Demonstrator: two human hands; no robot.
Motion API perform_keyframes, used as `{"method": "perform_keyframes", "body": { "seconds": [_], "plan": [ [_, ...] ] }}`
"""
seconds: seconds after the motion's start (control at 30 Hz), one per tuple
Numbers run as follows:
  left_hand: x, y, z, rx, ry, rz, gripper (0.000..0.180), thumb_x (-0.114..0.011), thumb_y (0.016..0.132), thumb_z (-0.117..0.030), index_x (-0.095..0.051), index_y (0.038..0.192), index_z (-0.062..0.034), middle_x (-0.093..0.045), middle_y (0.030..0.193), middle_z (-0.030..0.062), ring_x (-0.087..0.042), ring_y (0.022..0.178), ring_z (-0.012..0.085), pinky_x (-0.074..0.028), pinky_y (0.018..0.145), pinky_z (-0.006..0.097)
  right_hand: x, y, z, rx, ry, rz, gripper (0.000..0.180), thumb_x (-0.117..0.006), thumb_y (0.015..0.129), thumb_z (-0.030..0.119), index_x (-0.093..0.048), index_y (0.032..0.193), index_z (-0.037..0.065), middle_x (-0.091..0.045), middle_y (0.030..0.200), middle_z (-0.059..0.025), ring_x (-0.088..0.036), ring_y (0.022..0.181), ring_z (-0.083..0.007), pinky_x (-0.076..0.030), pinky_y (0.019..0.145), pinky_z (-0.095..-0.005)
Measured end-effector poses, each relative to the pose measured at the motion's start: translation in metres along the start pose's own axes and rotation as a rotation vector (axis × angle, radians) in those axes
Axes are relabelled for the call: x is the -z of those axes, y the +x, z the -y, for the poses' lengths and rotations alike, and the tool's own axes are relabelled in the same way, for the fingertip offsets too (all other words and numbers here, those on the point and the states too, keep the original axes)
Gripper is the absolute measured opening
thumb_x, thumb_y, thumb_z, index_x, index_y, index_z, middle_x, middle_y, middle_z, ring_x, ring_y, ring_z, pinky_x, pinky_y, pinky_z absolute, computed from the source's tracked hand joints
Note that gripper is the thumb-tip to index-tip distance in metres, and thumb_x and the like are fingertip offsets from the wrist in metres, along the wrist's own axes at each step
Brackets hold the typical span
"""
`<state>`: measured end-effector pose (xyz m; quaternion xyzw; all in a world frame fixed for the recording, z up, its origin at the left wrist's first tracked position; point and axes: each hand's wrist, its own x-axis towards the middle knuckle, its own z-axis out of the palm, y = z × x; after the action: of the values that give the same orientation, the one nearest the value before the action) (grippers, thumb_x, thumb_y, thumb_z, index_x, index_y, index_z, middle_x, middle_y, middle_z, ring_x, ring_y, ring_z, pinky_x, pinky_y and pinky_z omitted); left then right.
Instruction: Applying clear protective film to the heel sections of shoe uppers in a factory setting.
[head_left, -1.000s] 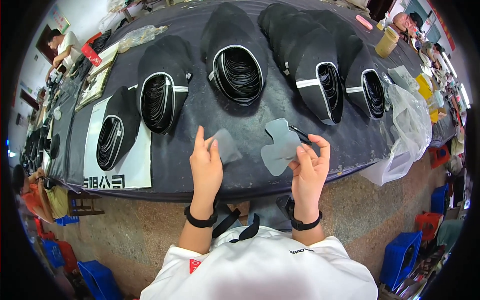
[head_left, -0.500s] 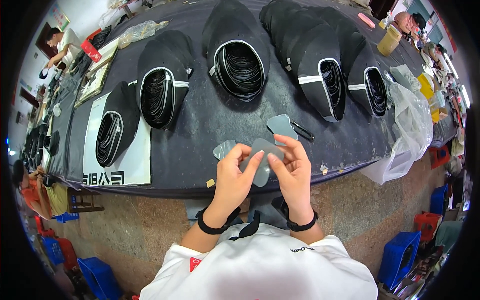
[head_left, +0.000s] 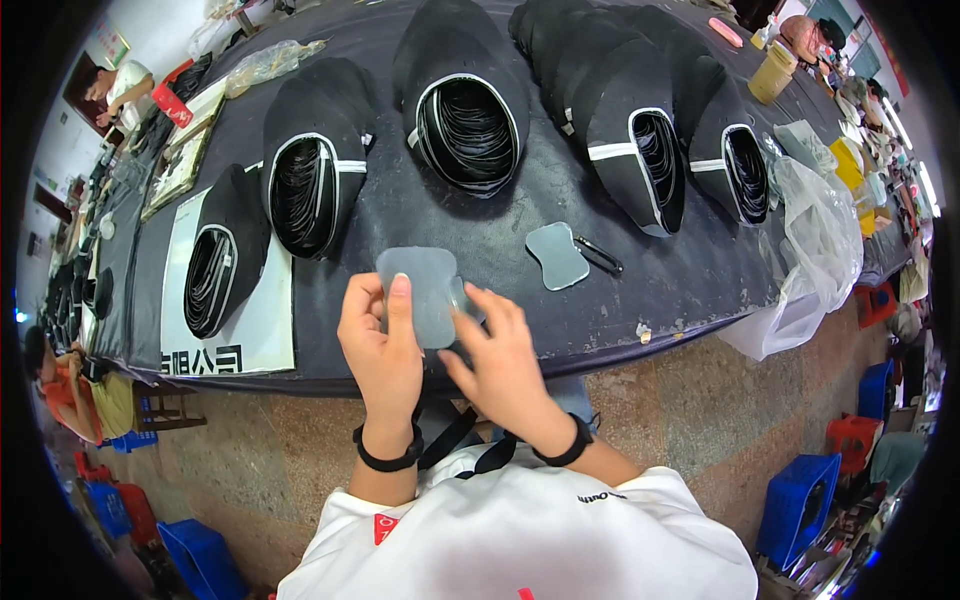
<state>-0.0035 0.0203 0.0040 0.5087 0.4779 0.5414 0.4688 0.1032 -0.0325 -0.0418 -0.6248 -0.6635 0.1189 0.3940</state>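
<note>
Between the thumb and fingers of my left hand [head_left: 386,350] is a translucent grey plastic sheet piece [head_left: 424,285] with rounded corners, held above the table. My right hand [head_left: 508,380] is beside its right edge, thumb and fingers apart and slightly blurred. Partly hidden behind that edge and the right fingertips, a clear piece [head_left: 462,294] shows; whether the fingers touch it I cannot tell. Farther right, a similar waisted translucent piece [head_left: 558,256] lies flat on the table. Touching or nearly touching it is a small black pen-like tool [head_left: 599,255].
Nested stacks of black fabric shells with white edging stand across the dark table [head_left: 640,290], including a middle stack [head_left: 468,135]. A white printed board [head_left: 270,335] lies left, a clear plastic bag [head_left: 815,260] hangs over the right edge. Blue crates [head_left: 798,510] stand on the floor.
Both hands have moved left. The right hand has come off the held plastic piece, which stays in the left hand and now shows its broad face.
</note>
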Motion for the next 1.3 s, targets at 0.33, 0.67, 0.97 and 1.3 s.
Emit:
{"method": "perform_keyframes", "body": {
  "seconds": [0.33,0.67,0.97,1.3],
  "plan": [
    [0.001,-0.008,-0.002,0.013,-0.003,0.078,0.014,-0.055,0.088,-0.015,-0.049,0.084,-0.0028,-0.055,0.065,-0.0003,-0.041,0.048,-0.0003,-0.03,0.038,0.016,-0.006,0.003,-0.034,-0.174,-0.44,-0.077,0.047,-0.056,0.067,0.003,-0.055,0.114,0.009,-0.038,0.128,-0.0194,-0.039,0.109,-0.0333,-0.033,0.087,-0.0429],
    [-0.004,-0.01,-0.006,-0.135,0.247,0.271,0.017,-0.06,0.083,-0.011,-0.053,0.089,0.003,-0.055,0.06,0.0028,-0.049,0.056,0.0065,-0.039,0.052,0.02,0.037,0.005,-0.004,-0.274,1.061,-0.138,0.039,-0.066,0.076,0.005,-0.053,0.112,-0.001,-0.054,0.11,-0.0116,-0.051,0.099,-0.0144,-0.039,0.085,-0.027],
    [0.053,0.062,0.039,-0.534,1.31,-0.101,0.032,-0.056,0.082,-0.017,-0.048,0.109,-0.0018,-0.048,0.116,0.0136,-0.045,0.107,0.0303,-0.032,0.088,0.042,0.039,0.004,-0.012,-0.524,1.16,-0.068,0.01,-0.06,0.08,0.001,-0.057,0.09,-0.001,-0.06,0.085,-0.007,-0.058,0.071,-0.0098,-0.048,0.064,-0.023],
    [0.059,0.043,-0.023,-0.14,0.47,0.21,0.01,-0.054,0.086,-0.011,-0.052,0.092,-0.0034,-0.053,0.061,-0.0018,-0.047,0.056,0.0047,-0.035,0.056,0.022,0.042,0.01,0.0,-0.445,1.192,-0.099,0.012,-0.059,0.081,0.0,-0.059,0.093,-0.003,-0.06,0.085,-0.0046,-0.057,0.077,-0.0101,-0.047,0.066,-0.0223]
  ]
}}
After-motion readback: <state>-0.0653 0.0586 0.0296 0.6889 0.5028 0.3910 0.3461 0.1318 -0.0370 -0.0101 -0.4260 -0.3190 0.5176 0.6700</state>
